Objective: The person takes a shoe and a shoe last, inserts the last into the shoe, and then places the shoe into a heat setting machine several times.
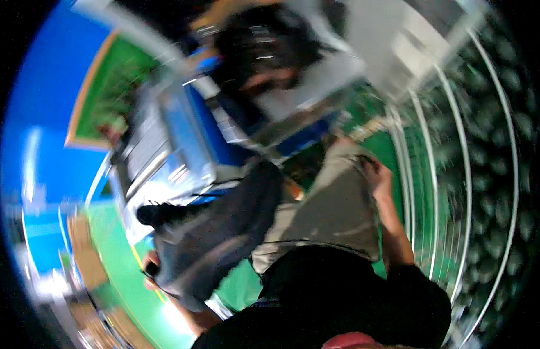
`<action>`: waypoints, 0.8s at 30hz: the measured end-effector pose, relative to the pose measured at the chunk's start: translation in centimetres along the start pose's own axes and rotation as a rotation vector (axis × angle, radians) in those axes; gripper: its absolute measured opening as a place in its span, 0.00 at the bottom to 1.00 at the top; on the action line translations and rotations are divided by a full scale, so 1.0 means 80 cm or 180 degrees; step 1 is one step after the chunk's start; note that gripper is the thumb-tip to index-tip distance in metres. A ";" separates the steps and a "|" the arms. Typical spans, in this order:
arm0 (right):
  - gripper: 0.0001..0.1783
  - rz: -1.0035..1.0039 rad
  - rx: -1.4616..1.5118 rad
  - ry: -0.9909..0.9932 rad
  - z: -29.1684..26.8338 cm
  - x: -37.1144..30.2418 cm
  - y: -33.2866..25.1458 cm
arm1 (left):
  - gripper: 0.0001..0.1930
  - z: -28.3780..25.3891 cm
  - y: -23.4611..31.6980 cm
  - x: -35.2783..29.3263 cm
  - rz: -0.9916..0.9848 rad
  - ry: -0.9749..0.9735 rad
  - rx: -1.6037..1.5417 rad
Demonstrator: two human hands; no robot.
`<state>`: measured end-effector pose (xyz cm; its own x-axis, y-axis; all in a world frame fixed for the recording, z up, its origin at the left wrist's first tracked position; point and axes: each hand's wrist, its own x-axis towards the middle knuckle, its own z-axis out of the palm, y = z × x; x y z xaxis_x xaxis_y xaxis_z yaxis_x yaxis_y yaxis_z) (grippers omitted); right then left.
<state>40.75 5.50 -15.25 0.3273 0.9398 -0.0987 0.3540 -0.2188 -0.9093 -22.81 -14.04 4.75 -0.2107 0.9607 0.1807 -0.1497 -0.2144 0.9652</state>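
Note:
My left hand [151, 269] is at the lower left, its fingers curled around a small black rounded end beside a dark grey cloth-like piece [217, 232]. Motion blur keeps me from telling what that black end belongs to. The grey piece stretches from this hand up toward the middle, and another black rounded part [151, 215] shows at its upper left edge. My right hand [374, 174] is at the right side of the khaki trousers [340, 203], with fingers bent against the fabric near the knee.
Beyond the grey piece stands a blue-and-silver unit [183, 134], blurred. A grey-topped table [322, 87] holds dark items. White metal rails [433, 174] enclose many dark rounded objects [485, 192] at right. Cardboard boxes [87, 250] sit on the left over a green floor [116, 244].

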 end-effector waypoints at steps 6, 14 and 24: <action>0.11 -0.1528 0.0097 0.0269 0.047 0.048 -0.122 | 0.30 -0.069 0.093 -0.022 0.1046 0.1891 0.0254; 0.15 -0.3046 -0.0600 0.0390 0.136 0.157 -0.281 | 0.20 -0.100 0.035 0.056 -0.0783 0.2242 0.3272; 0.20 -0.3463 -0.1155 0.0586 0.151 0.161 -0.288 | 0.19 -0.006 0.105 0.313 -0.0825 0.1082 0.4879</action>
<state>26.25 25.80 -0.48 -0.1922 0.6318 0.7510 0.7470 0.5904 -0.3055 -29.84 8.12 17.28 -0.5632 0.8140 0.1422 0.8136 0.5161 0.2679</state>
